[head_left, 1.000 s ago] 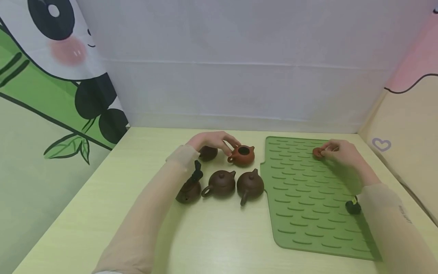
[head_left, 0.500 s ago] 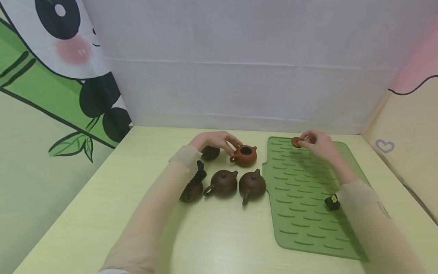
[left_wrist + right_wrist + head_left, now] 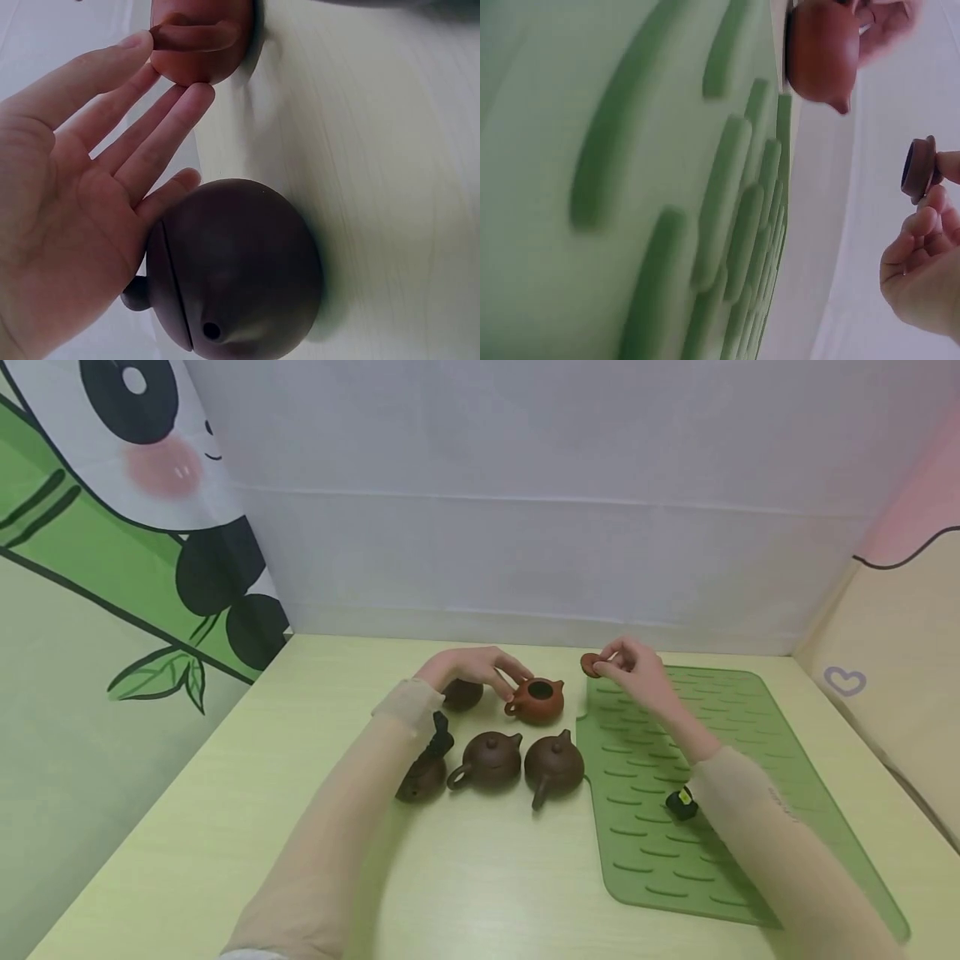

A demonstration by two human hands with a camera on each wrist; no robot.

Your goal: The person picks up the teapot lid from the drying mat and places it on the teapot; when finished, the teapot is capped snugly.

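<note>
A lidless reddish-brown teapot [image 3: 537, 702] stands on the table, its round mouth uncovered. My left hand [image 3: 472, 670] reaches over to its handle side. In the left wrist view the thumb tip is at the handle [image 3: 199, 36] and the straight fingers [image 3: 169, 139] extend to the pot's body. Below that palm sits a dark brown teapot [image 3: 240, 270] with its lid on. My right hand [image 3: 633, 672] pinches the small reddish-brown teapot lid [image 3: 591, 665] between thumb and fingers. It is raised, a little to the right of the open pot; its hollow underside shows in the right wrist view.
Two dark teapots, one in the middle [image 3: 491, 762] and one by the mat [image 3: 553, 767], stand in the front row. Another dark teapot [image 3: 423, 781] is partly behind my left forearm. A ribbed green mat [image 3: 675, 868] covers the right of the table. A pale wall rises behind.
My right hand has lifted the lid from over the mat's far right and carried it left, toward the reddish-brown teapot. The left hand has stayed at that pot.
</note>
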